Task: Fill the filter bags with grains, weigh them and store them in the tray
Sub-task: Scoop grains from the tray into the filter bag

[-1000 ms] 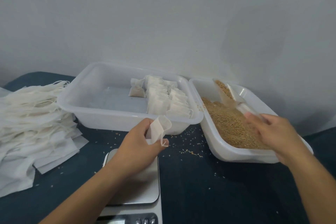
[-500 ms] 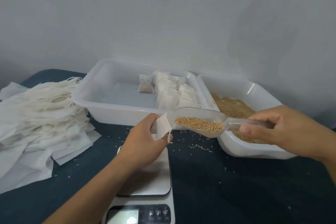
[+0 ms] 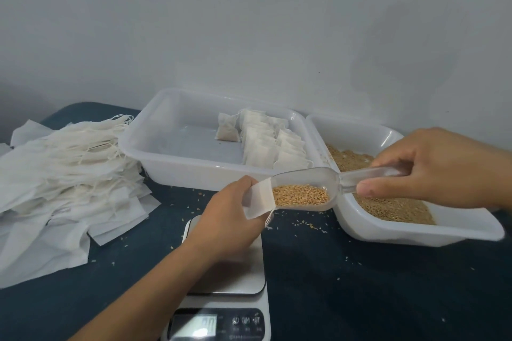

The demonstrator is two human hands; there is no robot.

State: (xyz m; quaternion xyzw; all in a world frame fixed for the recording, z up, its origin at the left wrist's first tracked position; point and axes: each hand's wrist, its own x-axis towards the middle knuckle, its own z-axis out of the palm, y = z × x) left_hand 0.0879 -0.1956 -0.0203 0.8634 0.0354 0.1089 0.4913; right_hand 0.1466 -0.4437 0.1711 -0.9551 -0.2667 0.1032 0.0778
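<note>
Head view looks down on a dark blue table (image 3: 360,285) set against a pale wall. The left hand (image 3: 227,219) hovers above the scale (image 3: 225,279), its thumb and fingers curled to pinch a small white filter bag (image 3: 259,199) with the mouth turned to the right; a thin string hangs from the bag's lower edge. The right hand (image 3: 440,169) grips the handle of a clear plastic scoop (image 3: 307,188), thumb underneath and fingers wrapped over the top — the scoop lies nearly level, loaded with golden grains (image 3: 300,195), and its front lip touches or enters the bag's opening. The scale's steel platform is partly hidden by the left forearm; its display at the bottom edge is lit, though the digits are too blurred to read. Behind the hands sits the storage tray (image 3: 166,155), a white translucent tub holding rows of filled bags (image 3: 273,147) packed upright along its right side, with one more bag leaning apart to their left. Just beside it on the right, touching rim to rim, the grain tub (image 3: 415,232) holds a bed of the same grain. A heap of empty bags (image 3: 63,171) sprawls on the left of the table — strings tangled on top. Loose kernels (image 3: 304,223) are scattered on the cloth between the scale and the tubs.
</note>
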